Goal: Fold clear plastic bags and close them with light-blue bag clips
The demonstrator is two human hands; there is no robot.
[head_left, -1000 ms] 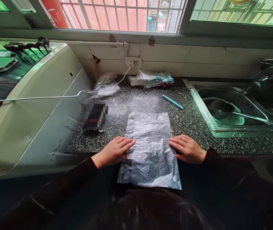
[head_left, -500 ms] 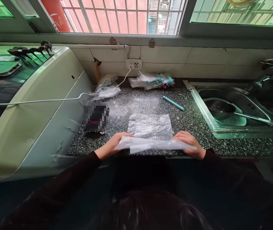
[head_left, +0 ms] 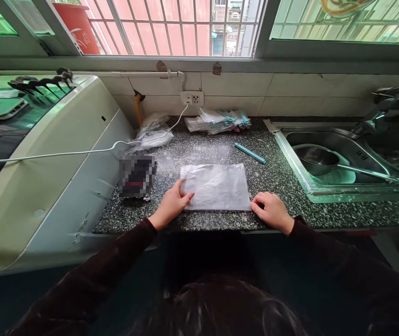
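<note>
A translucent plastic bag (head_left: pixel 217 186) lies flat and fairly smooth on the speckled counter in front of me. My left hand (head_left: pixel 173 200) rests at its left edge, thumb and forefinger spread apart, with the thumb lying over the plastic. At the near right corner, my right hand (head_left: pixel 271 210) is curled with thumb and forefinger pinched on the bag's edge. Beyond the bag to the right lies a turquoise sealing clip (head_left: pixel 250 153), apart from both hands. The crinkled sheet seen before is hidden or only faintly visible beneath the bag.
Against the wall lie a pile of plastic packets with turquoise strips (head_left: pixel 220 121) and crumpled clear bags (head_left: pixel 152 133). A blurred-out dark object (head_left: pixel 137 176) sits left. A white cable (head_left: pixel 97 151) runs to the socket (head_left: pixel 191 98). The sink (head_left: pixel 308 189) holds a pan (head_left: pixel 317 160).
Both hands have lowered the plastic bag from above the counter's front edge and laid it over the crinkled sheet. My left fingers have spread; the view has shifted slightly.
</note>
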